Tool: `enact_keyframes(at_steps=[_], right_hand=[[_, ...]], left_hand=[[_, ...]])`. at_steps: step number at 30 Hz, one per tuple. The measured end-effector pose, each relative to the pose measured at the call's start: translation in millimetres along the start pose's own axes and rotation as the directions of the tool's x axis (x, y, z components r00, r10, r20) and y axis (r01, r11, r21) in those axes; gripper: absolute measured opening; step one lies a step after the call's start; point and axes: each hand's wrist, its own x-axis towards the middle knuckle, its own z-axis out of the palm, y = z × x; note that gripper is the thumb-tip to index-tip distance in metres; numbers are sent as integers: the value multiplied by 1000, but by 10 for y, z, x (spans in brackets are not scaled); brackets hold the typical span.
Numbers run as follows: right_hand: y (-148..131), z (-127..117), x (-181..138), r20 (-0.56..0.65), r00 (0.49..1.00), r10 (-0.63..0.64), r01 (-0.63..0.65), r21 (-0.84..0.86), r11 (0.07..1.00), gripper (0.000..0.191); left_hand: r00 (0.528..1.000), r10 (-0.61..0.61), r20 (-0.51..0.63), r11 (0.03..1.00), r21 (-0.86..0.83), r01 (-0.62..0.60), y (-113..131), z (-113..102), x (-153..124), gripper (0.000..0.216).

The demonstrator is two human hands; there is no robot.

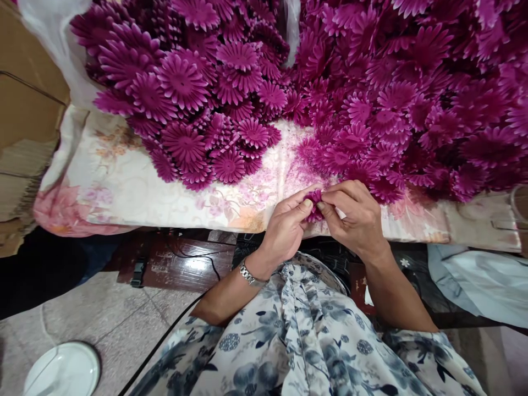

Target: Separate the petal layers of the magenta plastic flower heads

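Between my two hands, just over the table's front edge, is a small magenta artificial flower (314, 213) with notched petals. My left hand (289, 223) grips it from the left, thumb pressed on top. From the other side my right hand (355, 212) pinches its edge between thumb and fingers. Part of the flower is hidden by the fingers. Beyond my hands lies a heap of loose magenta petal pieces (383, 118), and to the left a second pile of stacked petal pieces (183, 82).
A flowered cloth (124, 192) covers the table, with purple dust on it. Clear plastic (61, 49) stands at the far left beside a cardboard box (28, 71). Pale fabric (482, 280) lies at the right, below the table edge. A round white object (61, 371) is on the floor.
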Motion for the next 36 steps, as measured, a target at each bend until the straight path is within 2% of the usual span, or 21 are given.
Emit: enact_keyframes(at_steps=[6,10,13,16,17,19,20,21,22,24,29,36], right_hand=[[-32,3,4,-63,998,9,-11,-27,1000,10],[153,-174,15,-217,976,5,-41,-160,986,6],[430,-446,31,-358,934,5,-166,-421,892,8],[578,-617,49,-346,936,65,-262,-561,786,30],[555,-611,53,-334,941,57,-245,-555,795,36],[410,-497,55,-274,962,-3,-124,-444,888,36],[308,-403,54,-217,975,-45,-30,-330,943,29],[207,-300,51,-106,992,-70,50,-181,982,21],[119,-199,46,-36,995,-89,87,-61,994,15],[10,-42,32,24,995,-100,98,63,993,3],[32,15,-5,2,995,-99,98,83,992,9],[32,-39,-36,-51,999,-10,14,78,997,6]], left_hand=[[999,33,1,999,28,-33,12,7,-46,25],[999,37,6,998,45,-38,78,-17,-62,26],[999,46,-12,999,18,-45,100,-38,-46,24],[998,32,-45,999,-19,-33,82,-43,-17,22],[998,20,-55,999,-25,-22,71,-39,-9,22],[998,5,-63,999,-36,-8,50,-24,0,20],[999,1,-55,999,-37,-3,42,-14,0,19],[999,1,-43,1000,-30,-2,36,-3,-3,20],[1000,-1,-26,1000,-13,1,33,6,-8,21],[1000,-18,11,999,39,17,33,14,-21,25],[996,-68,65,996,57,64,17,-21,-41,35],[999,-2,47,1000,22,1,-5,-52,-55,31]])
